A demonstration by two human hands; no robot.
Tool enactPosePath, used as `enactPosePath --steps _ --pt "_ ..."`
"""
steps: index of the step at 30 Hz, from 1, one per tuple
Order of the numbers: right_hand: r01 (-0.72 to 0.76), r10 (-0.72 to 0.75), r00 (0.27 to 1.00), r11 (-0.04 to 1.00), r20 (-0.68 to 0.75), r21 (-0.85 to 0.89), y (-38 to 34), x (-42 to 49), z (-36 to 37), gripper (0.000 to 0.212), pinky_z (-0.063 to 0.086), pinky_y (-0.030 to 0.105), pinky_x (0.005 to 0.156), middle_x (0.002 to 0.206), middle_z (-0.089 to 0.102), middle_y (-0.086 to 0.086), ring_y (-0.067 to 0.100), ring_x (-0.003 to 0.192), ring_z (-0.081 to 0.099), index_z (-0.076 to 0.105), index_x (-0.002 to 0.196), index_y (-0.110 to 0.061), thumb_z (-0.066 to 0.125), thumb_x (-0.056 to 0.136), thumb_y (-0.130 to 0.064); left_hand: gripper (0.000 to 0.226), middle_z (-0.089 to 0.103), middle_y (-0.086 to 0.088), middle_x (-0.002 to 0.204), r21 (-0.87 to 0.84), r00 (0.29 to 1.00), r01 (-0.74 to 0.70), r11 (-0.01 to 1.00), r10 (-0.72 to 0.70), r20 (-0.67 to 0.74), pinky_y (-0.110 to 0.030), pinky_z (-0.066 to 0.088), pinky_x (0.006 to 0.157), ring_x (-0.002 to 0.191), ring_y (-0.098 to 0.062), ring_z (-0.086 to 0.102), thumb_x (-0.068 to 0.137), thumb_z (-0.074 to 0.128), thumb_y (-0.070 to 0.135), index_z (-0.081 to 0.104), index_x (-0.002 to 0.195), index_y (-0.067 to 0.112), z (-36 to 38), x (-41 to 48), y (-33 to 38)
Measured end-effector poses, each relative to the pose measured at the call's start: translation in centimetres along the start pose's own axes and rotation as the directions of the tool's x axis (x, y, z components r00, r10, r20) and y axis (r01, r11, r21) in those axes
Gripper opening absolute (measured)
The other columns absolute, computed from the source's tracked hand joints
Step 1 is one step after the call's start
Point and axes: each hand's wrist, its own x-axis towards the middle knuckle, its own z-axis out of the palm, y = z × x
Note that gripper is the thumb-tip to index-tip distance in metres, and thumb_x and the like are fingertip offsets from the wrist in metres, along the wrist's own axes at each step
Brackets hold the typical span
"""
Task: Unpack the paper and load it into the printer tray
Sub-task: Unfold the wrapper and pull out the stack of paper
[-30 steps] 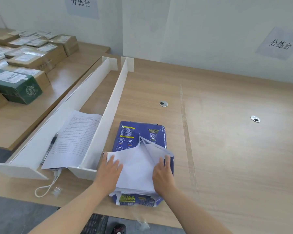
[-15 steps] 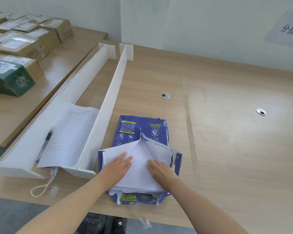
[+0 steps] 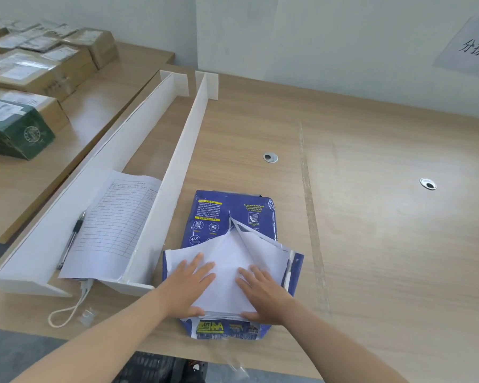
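Note:
A ream of paper in a blue wrapper (image 3: 231, 214) lies on the wooden table near its front edge. The wrapper's near half is torn open, its flaps folded out to both sides, and the white paper stack (image 3: 227, 275) shows. My left hand (image 3: 187, 283) lies flat on the left part of the stack, fingers spread, thumb at its near edge. My right hand (image 3: 262, 291) lies flat on the right part, thumb also at the near edge. No printer or tray is in view.
A long white divider (image 3: 183, 150) runs away on the left, with a printed form (image 3: 116, 225) and a pen (image 3: 72, 239) behind it. A white cable (image 3: 72, 308) loops by the table edge. Cardboard parcels (image 3: 39, 67) sit on the table at far left. Two cable grommets (image 3: 270, 157) dot the tabletop.
The wrapper flaps have been spread outward. Both hands slid from gripping the flaps to lying flat on the exposed paper. The camera tilted down a little.

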Motion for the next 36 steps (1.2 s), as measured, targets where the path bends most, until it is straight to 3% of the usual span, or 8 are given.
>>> enactPosePath --steps 13,25,27,28,29,31,34,36 --pt "0.057 -0.057 0.998 0.998 0.003 -0.023 -0.3 -0.3 -0.3 0.063 0.025 0.047 0.112 0.151 0.026 0.018 0.034 0.136 0.025 0.031 0.137 0.003 0.05 0.09 -0.034 0.067 0.009 -0.01 0.159 0.085 0.998 -0.049 0.995 0.052 -0.033 -0.056 0.006 0.116 0.145 -0.036 -0.007 0.09 0.039 0.047 0.023 0.143 0.009 0.6 -0.3 0.3" --pt "0.038 -0.04 0.999 0.998 0.029 0.057 -0.7 -0.7 -0.7 0.058 0.022 0.046 0.114 0.153 0.026 0.011 0.03 0.138 0.024 0.03 0.14 -0.002 0.044 0.093 -0.033 0.048 0.018 -0.009 0.157 0.088 0.996 -0.088 0.992 0.089 -0.017 -0.045 0.02 0.118 0.146 -0.033 0.008 0.096 0.034 0.034 0.034 0.137 0.009 -0.7 -0.9 0.3" --pt "0.026 -0.029 0.998 0.997 0.05 0.066 -0.9 -0.7 -0.8 0.063 0.02 0.047 0.116 0.155 0.023 0.01 0.029 0.141 0.021 0.027 0.143 -0.004 0.046 0.093 -0.037 0.043 0.052 -0.005 0.139 0.113 0.976 -0.132 0.985 0.149 -0.159 -0.033 0.044 0.106 0.134 -0.03 0.042 0.085 0.055 0.041 0.058 0.118 0.014 -0.9 -1.2 0.4" --pt "0.015 -0.019 0.998 0.998 0.059 0.065 -1.1 -0.6 -0.7 0.065 0.02 0.047 0.116 0.156 0.022 0.009 0.029 0.141 0.019 0.025 0.144 -0.004 0.047 0.093 -0.038 0.038 0.07 0.004 0.115 0.124 0.966 -0.132 0.983 0.156 -0.206 -0.023 0.055 0.088 0.114 -0.023 0.063 0.069 0.07 0.045 0.07 0.098 0.02 -1.0 -1.4 0.5" --pt "0.002 -0.006 0.998 0.998 0.058 0.059 -1.3 -0.5 -0.7 0.065 0.02 0.048 0.115 0.156 0.021 0.01 0.03 0.142 0.019 0.024 0.144 -0.004 0.049 0.093 -0.034 0.035 0.076 0.013 0.092 0.147 0.945 -0.145 0.979 0.181 -0.272 -0.018 0.059 0.071 0.094 -0.016 0.072 0.055 0.079 0.046 0.074 0.08 0.023 -0.9 -1.6 0.6" --pt "-0.029 0.027 0.999 0.998 0.039 0.05 -1.7 -0.3 -0.4 0.06 0.024 0.049 0.113 0.155 0.021 0.011 0.031 0.14 0.021 0.023 0.144 -0.003 0.049 0.092 -0.018 0.031 0.074 0.016 0.073 0.146 0.9 -0.147 0.978 0.194 -0.391 -0.016 0.059 0.061 0.079 -0.009 0.075 0.046 0.084 0.042 0.075 0.069 0.023 -0.1 -1.3 0.9" --pt "-0.055 0.053 0.998 0.997 0.022 0.058 -2.0 -0.2 -0.1 0.06 0.032 0.049 0.107 0.152 0.023 0.012 0.031 0.138 0.024 0.023 0.142 -0.004 0.046 0.087 0.001 0.033 0.074 0.015 0.081 0.058 0.905 -0.151 0.987 0.162 -0.393 -0.017 0.058 0.075 0.093 -0.01 0.072 0.057 0.08 0.043 0.074 0.081 0.022 0.1 -1.5 0.8" --pt "-0.04 0.039 0.999 0.998 0.018 0.056 -1.9 -0.2 -0.1 0.057 0.039 0.05 0.1 0.147 0.03 0.013 0.033 0.132 0.031 0.028 0.139 -0.004 0.046 0.085 0.006 0.038 0.066 0.006 0.119 -0.127 0.943 -0.123 0.984 0.076 -0.324 -0.022 0.046 0.102 0.129 -0.013 0.049 0.083 0.059 0.04 0.061 0.115 0.02 0.3 -1.8 0.7"
